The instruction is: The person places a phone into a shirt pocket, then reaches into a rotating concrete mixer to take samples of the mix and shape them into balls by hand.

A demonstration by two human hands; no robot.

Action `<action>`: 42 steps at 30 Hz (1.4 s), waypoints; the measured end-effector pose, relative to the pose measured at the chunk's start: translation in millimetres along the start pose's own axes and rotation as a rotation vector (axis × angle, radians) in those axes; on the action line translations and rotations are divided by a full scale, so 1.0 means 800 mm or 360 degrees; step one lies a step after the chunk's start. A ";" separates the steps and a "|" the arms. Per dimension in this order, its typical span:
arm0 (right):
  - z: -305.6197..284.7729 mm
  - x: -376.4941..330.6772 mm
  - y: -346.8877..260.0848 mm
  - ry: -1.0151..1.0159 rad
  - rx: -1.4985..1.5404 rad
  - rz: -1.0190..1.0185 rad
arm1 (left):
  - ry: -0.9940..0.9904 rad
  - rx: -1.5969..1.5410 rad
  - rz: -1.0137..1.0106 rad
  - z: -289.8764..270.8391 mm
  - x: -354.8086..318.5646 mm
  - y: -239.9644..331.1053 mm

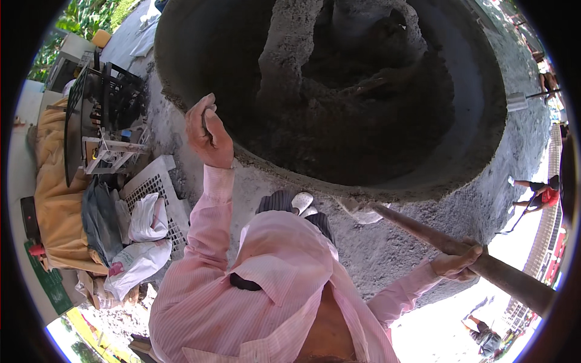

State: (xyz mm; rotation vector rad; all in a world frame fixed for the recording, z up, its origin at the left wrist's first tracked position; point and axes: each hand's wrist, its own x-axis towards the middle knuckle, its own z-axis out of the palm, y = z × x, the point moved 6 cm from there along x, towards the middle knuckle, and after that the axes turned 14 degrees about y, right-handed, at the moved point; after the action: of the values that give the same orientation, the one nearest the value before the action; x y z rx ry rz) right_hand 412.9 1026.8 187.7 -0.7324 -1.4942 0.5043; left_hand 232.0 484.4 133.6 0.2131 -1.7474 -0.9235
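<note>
A large grey mixer drum (pixel 484 154), caked with cement, opens before me. Inside it stand mortar-crusted mixing blades (pixel 289 48), with dark, wet-looking material in the shadow below them. My left hand (pixel 209 133) is raised at the drum's left rim, fingers loosely curled and thumb apart, with nothing seen in it. Whether it touches the rim I cannot tell. Low on the right, my right hand (pixel 459 263) is wrapped round a thick brown pole (pixel 417 231). The pole slants from under the drum's near rim toward the lower right; its far end is hidden.
On the left lie white sacks (pixel 142 260), a white plastic crate (pixel 160 181), an orange-brown tarp (pixel 57 199) and a black metal frame (pixel 115 91). Rough grey ground (pixel 393 272) surrounds the drum. A person in red (pixel 549 196) with a long tool is at the far right; another person (pixel 484 337) is lower right.
</note>
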 end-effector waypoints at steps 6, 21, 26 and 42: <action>0.004 -0.006 -0.003 0.0049 0.0276 0.0058 | 0.0013 -0.0010 0.0027 0.001 -0.002 -0.001; 0.003 -0.010 -0.011 0.0092 0.0036 0.0293 | -0.0406 0.0197 0.0279 0.019 0.014 -0.001; 0.002 -0.011 -0.008 0.0142 -0.0055 0.0288 | -0.1039 0.0573 0.0290 0.029 0.012 0.013; 0.009 -0.012 -0.025 0.0355 0.0024 0.0409 | -0.2834 0.0210 0.1136 0.313 -0.064 -0.022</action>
State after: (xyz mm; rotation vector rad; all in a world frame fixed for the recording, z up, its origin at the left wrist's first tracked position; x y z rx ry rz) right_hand 403.1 1007.2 194.5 -0.9438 -1.1943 0.6056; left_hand 28.2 620.2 58.4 -1.5064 -3.0456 -0.2881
